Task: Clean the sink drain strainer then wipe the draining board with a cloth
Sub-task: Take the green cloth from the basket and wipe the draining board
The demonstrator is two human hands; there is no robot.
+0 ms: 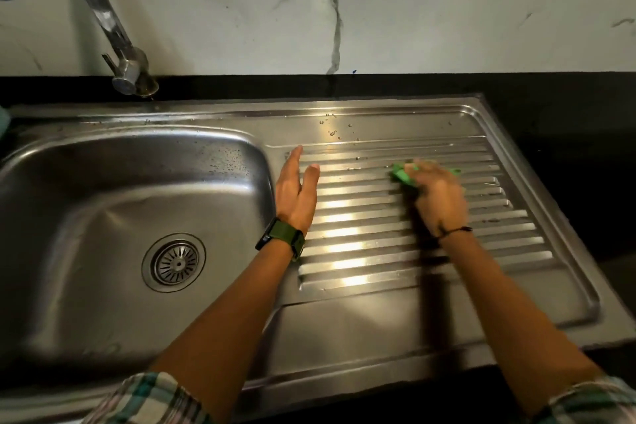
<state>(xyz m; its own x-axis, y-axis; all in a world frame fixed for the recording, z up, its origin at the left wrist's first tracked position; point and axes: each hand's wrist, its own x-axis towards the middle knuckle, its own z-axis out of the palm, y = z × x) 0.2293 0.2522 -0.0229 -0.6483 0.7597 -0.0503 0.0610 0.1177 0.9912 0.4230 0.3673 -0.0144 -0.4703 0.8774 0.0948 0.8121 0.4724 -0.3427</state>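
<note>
A: Right hand [438,198]?
B: On the ridged draining board [378,251], toward its far edge, fingers curled over a green cloth [401,175] and pressing it onto the ribs. Hand blurred.

A: Left hand [297,191]?
B: Flat, fingers straight and together, thumb apart, resting at the board's left edge beside the sink bowl [103,200]. Holds nothing. Watch [280,239] on that wrist.

A: Strainer?
B: Drain strainer [176,262] seated in the bowl bottom. Water drops near the board's far edge. Tap [103,17] at the far left corner.
</note>
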